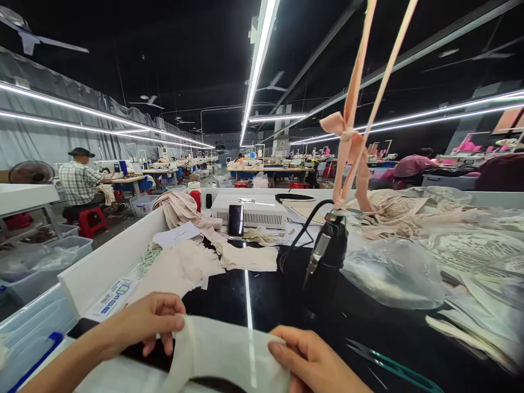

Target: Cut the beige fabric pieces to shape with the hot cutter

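My left hand [143,325] and my right hand [311,363] both pinch a pale cream fabric piece [225,352] at the near edge of a glossy black table [229,297]. The left fingers grip its upper left corner; the right thumb presses on its right edge. Beyond the hands lie more cream fabric pieces [180,267] on the left. A black iron-like tool [325,259] with a cord hangs from a pink ribbon [352,136] above the table's middle.
Green-handled snips [388,364] lie right of my right hand. Clear plastic bags [393,270] and lace pieces [462,245] fill the right side. A white box [249,210] and a phone [236,220] stand at the back. A person in a checked shirt [79,183] sits far left.
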Available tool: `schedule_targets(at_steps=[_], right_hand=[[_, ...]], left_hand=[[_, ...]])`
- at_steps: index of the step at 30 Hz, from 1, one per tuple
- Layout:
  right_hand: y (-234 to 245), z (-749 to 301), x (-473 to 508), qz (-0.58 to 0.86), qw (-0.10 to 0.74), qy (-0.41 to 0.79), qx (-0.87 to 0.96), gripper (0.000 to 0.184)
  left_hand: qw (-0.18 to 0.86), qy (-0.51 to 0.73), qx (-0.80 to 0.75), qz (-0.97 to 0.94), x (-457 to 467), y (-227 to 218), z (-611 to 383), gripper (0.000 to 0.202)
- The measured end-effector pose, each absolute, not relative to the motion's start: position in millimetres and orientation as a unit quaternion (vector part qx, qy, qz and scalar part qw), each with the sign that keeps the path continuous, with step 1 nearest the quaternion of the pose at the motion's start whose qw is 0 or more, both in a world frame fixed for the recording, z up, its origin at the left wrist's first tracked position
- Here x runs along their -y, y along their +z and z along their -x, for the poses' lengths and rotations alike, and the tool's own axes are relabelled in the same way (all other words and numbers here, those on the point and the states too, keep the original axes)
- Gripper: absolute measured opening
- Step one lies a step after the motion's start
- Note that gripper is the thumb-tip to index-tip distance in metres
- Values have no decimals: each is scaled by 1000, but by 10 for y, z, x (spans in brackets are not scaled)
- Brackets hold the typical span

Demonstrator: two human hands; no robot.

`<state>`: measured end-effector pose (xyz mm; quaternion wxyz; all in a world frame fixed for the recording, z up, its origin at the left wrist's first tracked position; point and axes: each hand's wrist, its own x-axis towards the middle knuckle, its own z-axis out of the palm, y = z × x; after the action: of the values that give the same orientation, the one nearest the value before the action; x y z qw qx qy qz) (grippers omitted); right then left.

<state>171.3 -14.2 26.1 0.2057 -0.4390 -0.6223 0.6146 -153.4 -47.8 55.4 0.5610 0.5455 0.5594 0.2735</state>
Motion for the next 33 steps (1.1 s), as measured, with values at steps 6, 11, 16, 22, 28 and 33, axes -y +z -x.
schedule_targets(at_steps=[6, 11, 16, 22, 28, 33], right_hand=[[406, -1172, -451, 429, 379, 600, 559, 21], [503, -950, -1225, 447, 518, 472, 556, 17], [527, -1149, -1777, 483, 576, 271, 602, 26], [204, -1506, -1849, 483, 454, 169, 729, 22], [11, -1515, -1812, 471, 355, 125, 798, 20], [49, -1502, -1813, 490, 339, 78, 799, 19]], left_hand=[[412, 346, -609, -583, -181, 889, 1699, 47], [311, 445, -571, -616, -943, 1113, 1476, 39], [190, 483, -519, -679, -1404, 966, 1128, 20], [142, 372, -503, -767, -1371, 383, 953, 15], [114, 292, -521, -794, -1335, 167, 989, 17], [96, 259, -531, -801, -1322, 173, 992, 19]])
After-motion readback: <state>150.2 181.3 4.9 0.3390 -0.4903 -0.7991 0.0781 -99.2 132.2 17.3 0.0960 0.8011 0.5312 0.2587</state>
